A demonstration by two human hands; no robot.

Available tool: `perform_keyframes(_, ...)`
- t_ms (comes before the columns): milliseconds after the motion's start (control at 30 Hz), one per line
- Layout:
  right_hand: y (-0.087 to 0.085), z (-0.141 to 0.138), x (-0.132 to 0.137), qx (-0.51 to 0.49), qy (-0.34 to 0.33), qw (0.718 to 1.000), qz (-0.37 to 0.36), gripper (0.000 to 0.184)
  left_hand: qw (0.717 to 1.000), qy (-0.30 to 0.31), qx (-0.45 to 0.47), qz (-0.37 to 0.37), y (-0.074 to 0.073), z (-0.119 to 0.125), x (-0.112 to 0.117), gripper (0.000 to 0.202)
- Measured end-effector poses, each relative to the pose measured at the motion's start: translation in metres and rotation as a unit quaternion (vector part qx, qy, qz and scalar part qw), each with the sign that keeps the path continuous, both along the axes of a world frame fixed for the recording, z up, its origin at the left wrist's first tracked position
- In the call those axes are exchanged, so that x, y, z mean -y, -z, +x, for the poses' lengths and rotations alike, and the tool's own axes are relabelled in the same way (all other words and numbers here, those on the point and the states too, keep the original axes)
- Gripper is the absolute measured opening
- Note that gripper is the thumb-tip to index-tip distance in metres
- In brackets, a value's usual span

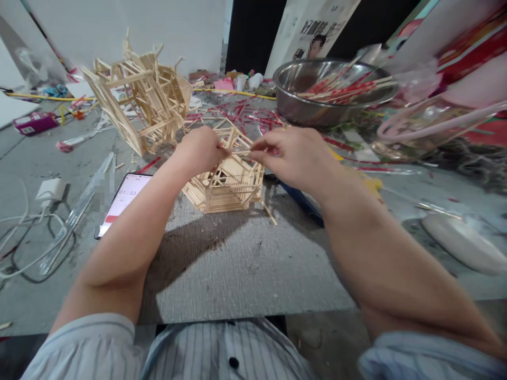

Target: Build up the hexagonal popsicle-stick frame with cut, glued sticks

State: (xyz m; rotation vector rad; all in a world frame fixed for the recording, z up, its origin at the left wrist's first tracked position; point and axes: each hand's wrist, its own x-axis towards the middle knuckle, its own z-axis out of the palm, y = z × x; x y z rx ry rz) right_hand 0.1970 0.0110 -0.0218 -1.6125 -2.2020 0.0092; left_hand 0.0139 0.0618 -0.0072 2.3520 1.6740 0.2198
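A small framework of thin wooden sticks (227, 198) stands on the grey table in front of me. Over its upper part, my left hand (204, 150) and my right hand (291, 153) face each other. Between their fingertips runs a thin wooden stick (240, 153), pinched at its right end by my right thumb and forefinger. My left fingers are closed at its other end, partly hidden by the hand itself. A larger, taller stick structure (146, 100) rises behind my left hand.
A phone (122, 203) lies by my left forearm, with a white charger (50, 191) and cables farther left. A steel bowl (332, 113) with red-and-white packaged sticks stands back right. Red strips (237, 113) litter the back. A white mouse-shaped object (463, 240) lies right.
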Motion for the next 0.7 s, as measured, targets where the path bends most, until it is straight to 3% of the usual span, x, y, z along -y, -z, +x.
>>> perform_keyframes(233, 0.019, -0.015, -0.042, 0.003, -0.056, 0.998, -0.022, 0.025, 0.997, 0.056, 0.003, -0.055, -0.003, -0.007, 0.000, 0.032)
perform_keyframes(367, 0.027, -0.016, -0.047, -0.016, -0.059, 0.998, -0.031, 0.024, 0.993, 0.088, 0.004, -0.078, -0.007, -0.009, 0.003, 0.029)
perform_keyframes(500, 0.034, -0.015, -0.050, -0.041, -0.068, 0.997, -0.025, 0.023, 0.993, 0.082, -0.011, -0.086, -0.010, -0.008, 0.004, 0.030)
perform_keyframes(700, 0.036, -0.015, -0.050, -0.057, -0.082, 0.994, -0.036, 0.021, 0.991, 0.101, -0.003, -0.084, -0.003, -0.011, -0.001, 0.028)
